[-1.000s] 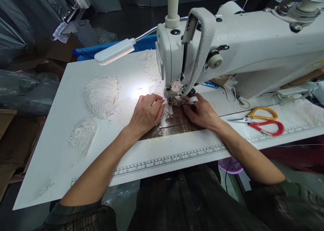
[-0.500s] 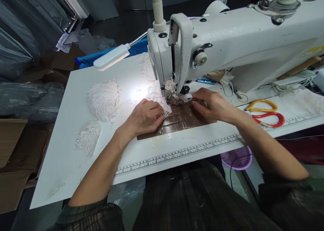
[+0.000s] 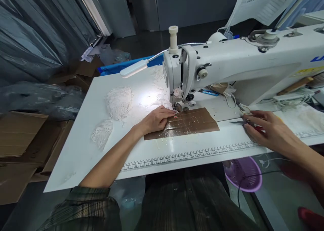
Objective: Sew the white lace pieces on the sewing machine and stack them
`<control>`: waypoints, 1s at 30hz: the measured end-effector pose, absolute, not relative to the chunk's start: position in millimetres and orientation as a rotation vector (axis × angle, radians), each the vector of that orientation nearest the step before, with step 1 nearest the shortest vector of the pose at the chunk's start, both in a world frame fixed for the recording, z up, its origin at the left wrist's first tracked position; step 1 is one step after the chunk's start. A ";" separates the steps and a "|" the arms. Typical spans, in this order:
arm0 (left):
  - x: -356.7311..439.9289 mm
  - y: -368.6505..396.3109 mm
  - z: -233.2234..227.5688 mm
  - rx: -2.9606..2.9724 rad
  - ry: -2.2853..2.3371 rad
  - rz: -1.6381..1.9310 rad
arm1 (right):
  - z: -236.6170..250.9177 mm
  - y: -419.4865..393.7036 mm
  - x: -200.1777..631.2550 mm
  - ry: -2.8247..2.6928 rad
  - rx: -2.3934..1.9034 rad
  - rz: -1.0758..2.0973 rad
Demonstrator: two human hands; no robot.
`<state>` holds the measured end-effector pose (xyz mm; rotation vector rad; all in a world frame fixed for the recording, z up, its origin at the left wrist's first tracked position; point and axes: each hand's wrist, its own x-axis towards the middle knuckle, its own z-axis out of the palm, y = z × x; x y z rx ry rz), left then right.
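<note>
My left hand rests at the sewing machine's needle area, its fingers closed on the edge of white lace beside the presser foot. Beneath that hand lies a brown sheet with loose thread bits on it. A small red mark shows near the fingertips. Off to the right, my right hand has its fingers around the handles of the scissors; their blades point left, low over the table, and the handles are mostly hidden by the hand.
The white sewing machine spans the back right, with a lit lamp at its left. Bundled white lace lies left on the table. A printed ruler runs along the front edge. Below hangs a purple basket.
My right hand has left the brown sheet by the needle and moved right to the scissors, closing on them. My left hand stays by the presser foot. The camera view has shifted.
</note>
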<state>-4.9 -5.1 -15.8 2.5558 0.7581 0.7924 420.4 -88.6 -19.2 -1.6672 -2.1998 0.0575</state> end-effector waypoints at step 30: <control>3.6 12.7 -16.0 1.489 1.005 0.808 | -13.1 -47.3 272.2 -2.189 -1.464 0.531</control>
